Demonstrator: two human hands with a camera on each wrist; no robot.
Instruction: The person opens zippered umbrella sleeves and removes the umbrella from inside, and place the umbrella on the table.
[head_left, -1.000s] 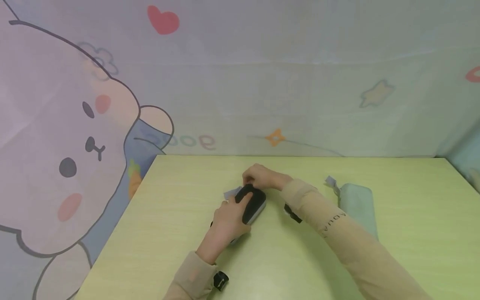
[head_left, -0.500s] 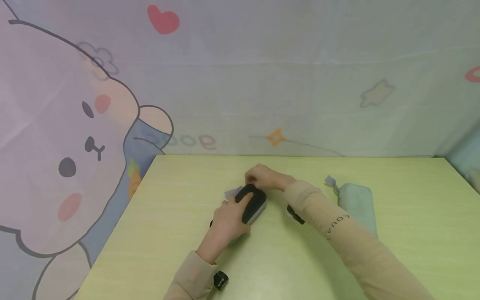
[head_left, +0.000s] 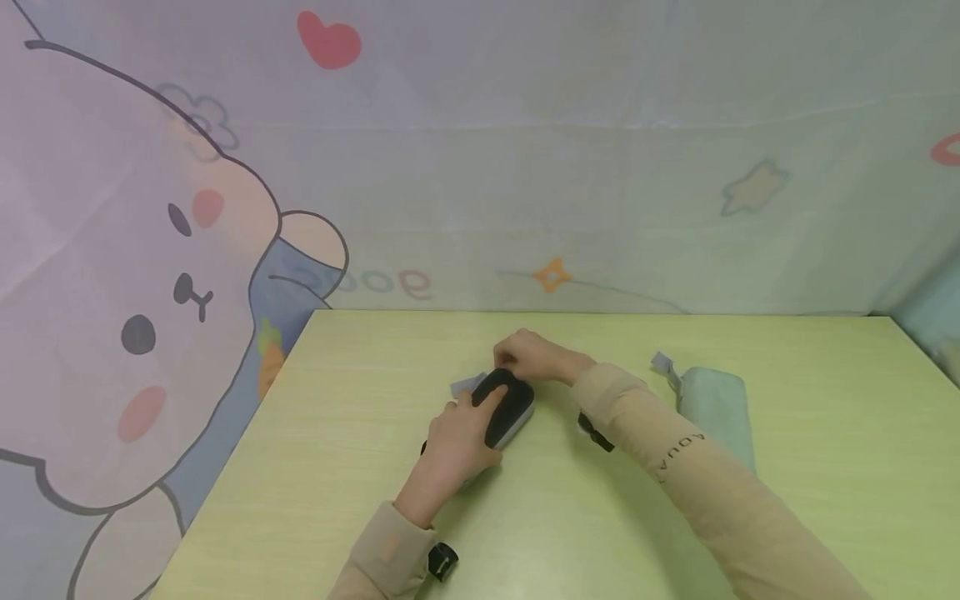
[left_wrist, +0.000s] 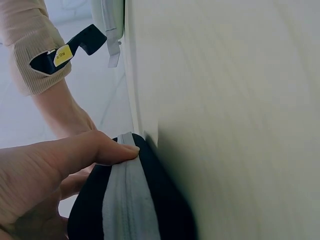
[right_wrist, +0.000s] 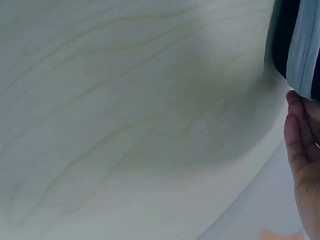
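A black pencil case (head_left: 513, 412) with a grey zipper band lies slantwise on the table. My left hand (head_left: 453, 442) grips it from above, fingers spread over the top. In the left wrist view the left thumb presses the grey zipper band (left_wrist: 127, 200) along its side. At the far end, my right hand (head_left: 528, 354) has its fingers bent and pinches at the zipper; the pull is hidden. The right wrist view shows those fingertips right at the case's rounded end. A grey fabric tab (head_left: 468, 385) sticks out on the left of the case.
A light green pouch (head_left: 716, 408) with a grey strap (head_left: 663, 364) lies to the right, partly behind the right sleeve (head_left: 675, 450). The pale yellow-green table (head_left: 345, 433) ends at a printed cloth backdrop (head_left: 525, 167). Black straps are worn at both wrists.
My right hand has shifted slightly to the right along the far end of the pencil case. The left hand keeps its grip, and the case stays almost in place.
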